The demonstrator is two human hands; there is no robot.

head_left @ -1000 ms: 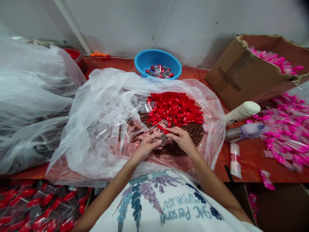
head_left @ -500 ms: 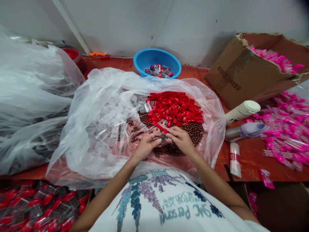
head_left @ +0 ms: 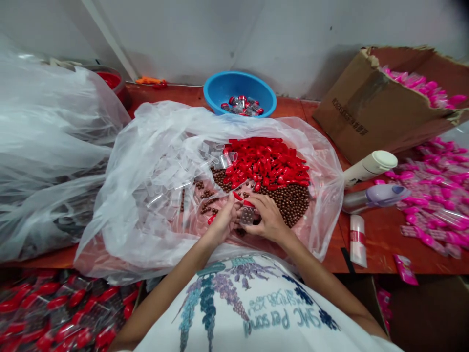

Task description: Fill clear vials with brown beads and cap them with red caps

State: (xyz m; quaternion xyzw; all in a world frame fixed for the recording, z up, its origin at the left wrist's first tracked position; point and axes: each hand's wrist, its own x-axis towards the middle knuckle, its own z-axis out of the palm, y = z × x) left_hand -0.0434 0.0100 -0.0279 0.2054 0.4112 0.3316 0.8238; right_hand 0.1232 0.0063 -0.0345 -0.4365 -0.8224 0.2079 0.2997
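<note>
Both hands have changed their hold since half a second ago: the left hand (head_left: 222, 224), whose fingertips were pinching one end of the small clear plastic container filled with dark brown balls (head_left: 247, 216), now has its fingers pointing up and away from the body, while the right hand (head_left: 270, 220) has come around the container, thumb at the near end and fingers at the far one. Narrowly curled, the right hand holds the container just above the work surface, with a glossy red plastic part at its far end. The left hand is partly closed, its fingertips beside a slim red plastic piece (head_left: 237, 196); whether it grips that piece or the container's side, I cannot tell. Below and around the hands spreads a large sheet of translucent white plastic (head_left: 126, 239), bearing loose glossy brown balls (head_left: 289, 200), a heap of shiny red plastic pieces (head_left: 269, 164) beyond the right hand, and a scatter of clear plastic tubes (head_left: 164, 181) toward the left. Past the sheet's far edge stands a round blue plastic basin (head_left: 271, 100) with red-capped clear containers (head_left: 242, 105) inside. Farther right, an open brown cardboard box (head_left: 355, 112) rests near a spread of bright pink plastic pieces (head_left: 436, 205).
</note>
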